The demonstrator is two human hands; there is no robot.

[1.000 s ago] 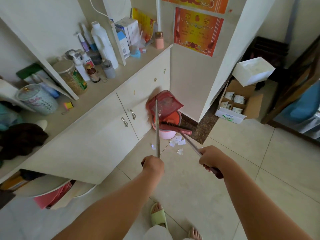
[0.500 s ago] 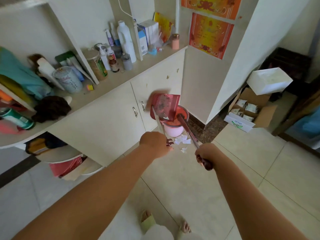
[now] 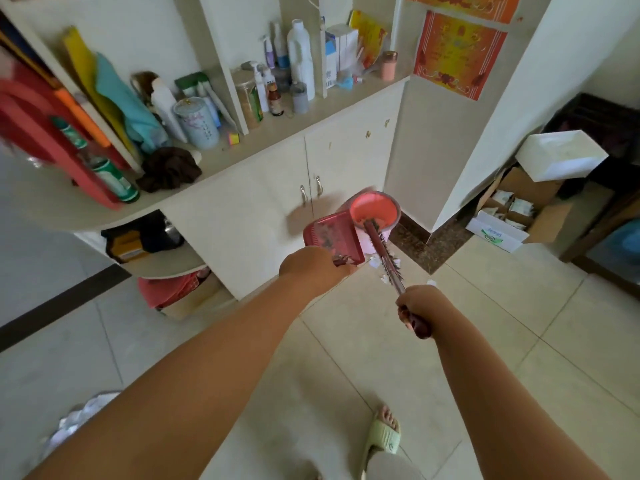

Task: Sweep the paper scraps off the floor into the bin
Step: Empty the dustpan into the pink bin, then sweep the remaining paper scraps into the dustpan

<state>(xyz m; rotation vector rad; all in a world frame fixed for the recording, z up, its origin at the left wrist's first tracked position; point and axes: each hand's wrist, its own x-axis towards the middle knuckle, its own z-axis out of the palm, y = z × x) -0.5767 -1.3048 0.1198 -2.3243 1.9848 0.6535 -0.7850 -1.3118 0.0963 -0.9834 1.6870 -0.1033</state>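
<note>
Tiled floor (image 3: 398, 358) by the cabinet corner carries the paper scraps (image 3: 383, 278) beside the pink bin (image 3: 374, 212), probably why the left hand (image 3: 313, 268) grips the red dustpan (image 3: 333, 237) close by while the right hand (image 3: 417, 303) clasps the broom (image 3: 382, 252) over them.

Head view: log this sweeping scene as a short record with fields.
left hand: holds the red dustpan low, beside the bin
right hand: grips the broom handle
bin: pink, open, against the cabinet
paper scraps: white bits on the floor by the broom head
scraps in bin: cannot tell
</note>
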